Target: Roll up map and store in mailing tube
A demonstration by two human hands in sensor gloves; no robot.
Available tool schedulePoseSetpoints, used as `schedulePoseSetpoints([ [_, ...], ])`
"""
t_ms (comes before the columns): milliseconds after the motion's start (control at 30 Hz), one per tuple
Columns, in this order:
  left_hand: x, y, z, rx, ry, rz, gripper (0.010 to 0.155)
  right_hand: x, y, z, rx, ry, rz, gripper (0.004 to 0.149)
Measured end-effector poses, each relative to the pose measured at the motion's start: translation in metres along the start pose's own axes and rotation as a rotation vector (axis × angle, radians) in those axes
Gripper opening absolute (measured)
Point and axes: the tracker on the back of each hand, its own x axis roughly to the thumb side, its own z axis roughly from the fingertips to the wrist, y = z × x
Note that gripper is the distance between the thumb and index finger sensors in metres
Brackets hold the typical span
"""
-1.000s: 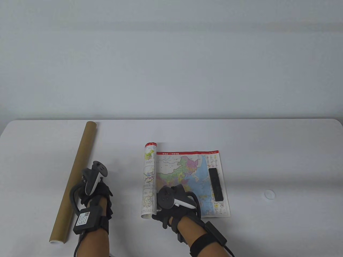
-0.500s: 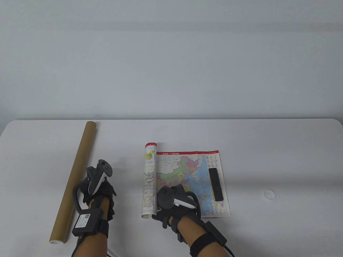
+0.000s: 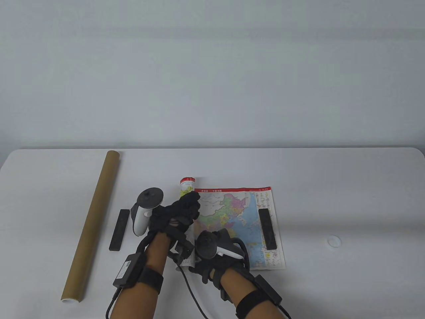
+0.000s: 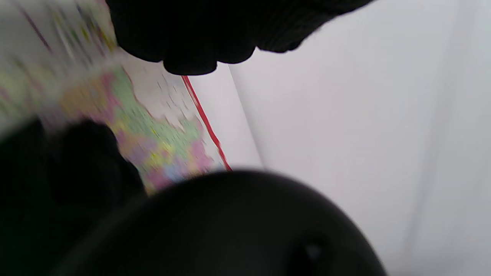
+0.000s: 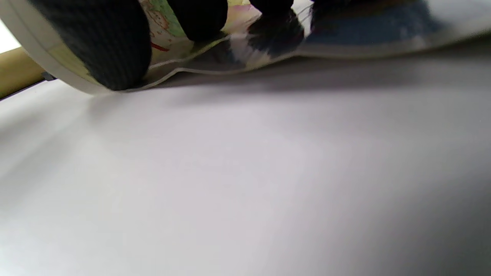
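Note:
A colourful map lies on the white table, its left part rolled up. My left hand lies over the middle of the roll with its fingers curled on it; the left wrist view shows fingers above the blurred map. My right hand grips the near end of the roll; its fingers wrap the paper in the right wrist view. The brown mailing tube lies at the left, apart from both hands.
A black bar lies on the map's right edge. A second black bar lies on the table between the tube and the roll. A small white cap sits to the right of the map. The tube shows in the right wrist view.
My left hand has moved right from beside the tube onto the map roll, leaving a black bar on the table. My right hand has stayed on the roll's near end.

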Motion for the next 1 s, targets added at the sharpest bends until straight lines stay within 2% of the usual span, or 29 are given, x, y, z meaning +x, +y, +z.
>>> schedulePoseSetpoints([
  [67,-0.010,-0.006,-0.006,-0.045,0.024,0.082,0.055,-0.002,-0.001,0.001,-0.011,0.000,-0.002,0.074],
  [133,-0.018,-0.009,-0.010,-0.045,0.037,0.064,0.055,-0.005,-0.003,0.001,-0.015,0.003,-0.026,0.072],
  [300,-0.026,-0.009,-0.012,-0.027,0.116,-0.270,0.059,-0.009,-0.005,0.001,-0.019,0.008,-0.069,0.063],
  [467,-0.025,-0.010,-0.009,-0.017,0.176,-0.634,0.061,-0.010,-0.006,0.000,-0.022,0.012,-0.079,0.060],
  [633,-0.033,-0.019,-0.010,-0.054,0.237,-0.902,0.063,-0.012,-0.007,0.001,-0.025,0.017,-0.099,0.059],
  [767,-0.040,-0.026,-0.011,-0.093,0.284,-1.007,0.065,-0.016,-0.009,0.001,-0.036,0.023,-0.139,0.056],
  [900,-0.043,-0.030,-0.013,-0.152,0.318,-1.012,0.065,-0.021,-0.011,0.003,-0.052,0.010,-0.171,0.051],
  [1000,-0.043,-0.033,-0.014,-0.181,0.334,-1.035,0.071,-0.025,-0.014,0.005,-0.049,-0.025,-0.201,0.051],
])
